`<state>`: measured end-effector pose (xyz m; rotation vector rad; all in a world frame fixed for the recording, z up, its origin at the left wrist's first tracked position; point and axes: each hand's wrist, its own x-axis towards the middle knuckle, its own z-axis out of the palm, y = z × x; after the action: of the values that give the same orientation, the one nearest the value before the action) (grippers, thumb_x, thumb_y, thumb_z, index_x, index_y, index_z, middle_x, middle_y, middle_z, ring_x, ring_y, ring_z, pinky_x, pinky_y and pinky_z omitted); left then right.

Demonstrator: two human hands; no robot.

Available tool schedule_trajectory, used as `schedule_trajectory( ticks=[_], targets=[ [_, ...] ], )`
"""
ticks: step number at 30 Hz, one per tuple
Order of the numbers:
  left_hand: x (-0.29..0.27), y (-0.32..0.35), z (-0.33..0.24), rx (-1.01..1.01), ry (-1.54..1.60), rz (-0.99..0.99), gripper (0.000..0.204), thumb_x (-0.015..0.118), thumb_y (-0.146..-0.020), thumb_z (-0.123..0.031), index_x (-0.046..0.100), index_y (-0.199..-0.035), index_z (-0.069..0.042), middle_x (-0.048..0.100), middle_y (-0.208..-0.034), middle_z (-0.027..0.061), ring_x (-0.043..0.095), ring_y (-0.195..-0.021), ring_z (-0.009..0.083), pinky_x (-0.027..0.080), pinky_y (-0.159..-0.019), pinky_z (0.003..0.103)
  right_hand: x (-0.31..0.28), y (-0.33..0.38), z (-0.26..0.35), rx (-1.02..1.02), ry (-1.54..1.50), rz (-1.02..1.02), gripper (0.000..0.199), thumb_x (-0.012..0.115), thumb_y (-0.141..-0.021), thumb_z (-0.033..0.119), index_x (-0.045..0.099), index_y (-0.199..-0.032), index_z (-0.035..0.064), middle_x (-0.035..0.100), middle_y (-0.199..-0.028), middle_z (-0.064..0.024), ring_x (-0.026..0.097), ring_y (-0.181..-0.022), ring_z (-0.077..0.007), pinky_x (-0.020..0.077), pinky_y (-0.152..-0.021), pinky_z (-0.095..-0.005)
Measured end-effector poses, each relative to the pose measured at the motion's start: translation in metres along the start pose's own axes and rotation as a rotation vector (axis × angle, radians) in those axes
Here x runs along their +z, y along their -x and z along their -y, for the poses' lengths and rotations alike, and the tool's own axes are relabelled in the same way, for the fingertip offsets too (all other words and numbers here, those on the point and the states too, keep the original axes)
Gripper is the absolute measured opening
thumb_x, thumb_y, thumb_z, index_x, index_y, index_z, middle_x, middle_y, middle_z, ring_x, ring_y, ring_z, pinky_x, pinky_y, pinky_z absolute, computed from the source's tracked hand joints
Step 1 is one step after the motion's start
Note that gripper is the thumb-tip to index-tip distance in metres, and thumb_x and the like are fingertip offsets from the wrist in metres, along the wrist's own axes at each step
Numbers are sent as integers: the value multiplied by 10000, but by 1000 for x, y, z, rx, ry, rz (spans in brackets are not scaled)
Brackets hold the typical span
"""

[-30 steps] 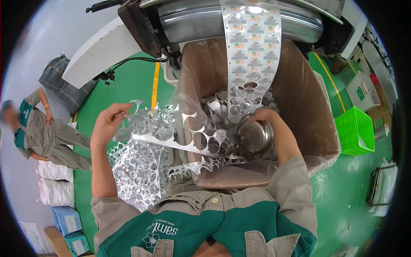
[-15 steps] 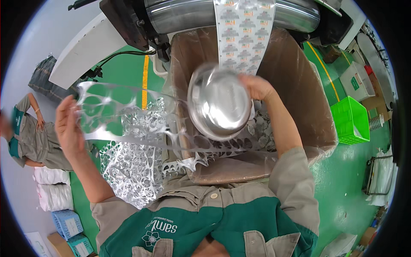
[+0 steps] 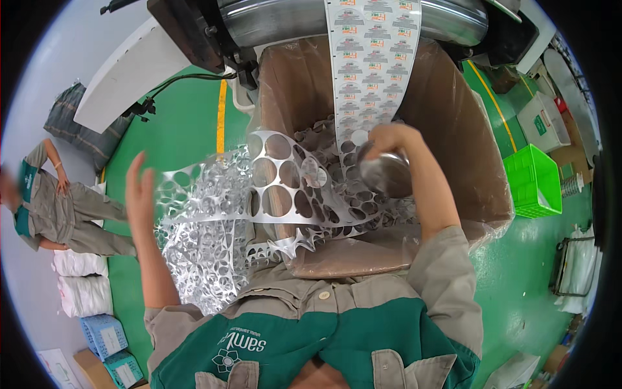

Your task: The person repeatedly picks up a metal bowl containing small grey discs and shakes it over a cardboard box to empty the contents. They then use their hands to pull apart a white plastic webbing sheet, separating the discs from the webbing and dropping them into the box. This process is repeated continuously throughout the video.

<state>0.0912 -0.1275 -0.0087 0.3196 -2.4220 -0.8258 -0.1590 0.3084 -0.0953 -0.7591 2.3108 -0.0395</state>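
"What are the hands doing?"
"The right hand (image 3: 392, 137) grips a smooth, rounded metal bowl (image 3: 389, 177) right of centre. The left hand (image 3: 139, 187), left of centre, is blurred, fingers spread, released."
"And the shiny strip (image 3: 277, 186)?"
"Thin, punched with round holes, curling through the centre across the brown box (image 3: 466, 142), lined with wrinkled clear plastic (image 3: 489, 235)."

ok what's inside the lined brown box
Silver pieces, parts of a perforated silver strip and a white printed strip. The right hand and round metal bowl hide some; the box's bottom is covered.
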Motion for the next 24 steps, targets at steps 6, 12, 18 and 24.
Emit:
schedule_trajectory(
  ticks=[6, 12, 18, 24],
  targets=[
    [134, 82, -41, 146, 391, 606, 708, 490, -860, -283, 124, -1384, 20, 145, -1438, 210, 140, -1341, 297, 117, -1075, 358, -35, 30, 2, -947, -1666, -212, 457, 555, -852, 312, 484, -1173, -6, 561, -1128, -130, 570, -997, -215, 474, -833, -351],
    [160, 80, -38, 89, 520, 684, 624, 388, -921, -309, 146, -1364, 58, 234, -1393, 245, 206, -1317, 318, 157, -1062, 330, 105, -77, -73, -142, -948, 187, 455, 659, -766, 365, 574, -1063, 31, 630, -876, -88, 587, -706, -177, 465, -631, -316],
    [157, 92, -18, 1, 443, 691, 581, 387, -930, -295, 197, -1348, 61, 293, -1358, 256, 280, -1284, 316, 221, -1043, 335, 89, -45, -12, 98, 364, -34, 345, 735, -601, 313, 645, -736, 9, 615, -717, -100, 572, -647, -179, 457, -555, -350],
    [131, 98, -13, -30, -83, 685, 523, 487, -854, -272, 362, -1283, 0, 508, -1172, 228, 558, -940, 388, 376, -896, 433, -31, 23, -5, -585, -1227, -122, 494, 589, -831, 223, 439, -1223, -38, 550, -1141, -112, 547, -1012, -176, 464, -837, -300]
  ],
)
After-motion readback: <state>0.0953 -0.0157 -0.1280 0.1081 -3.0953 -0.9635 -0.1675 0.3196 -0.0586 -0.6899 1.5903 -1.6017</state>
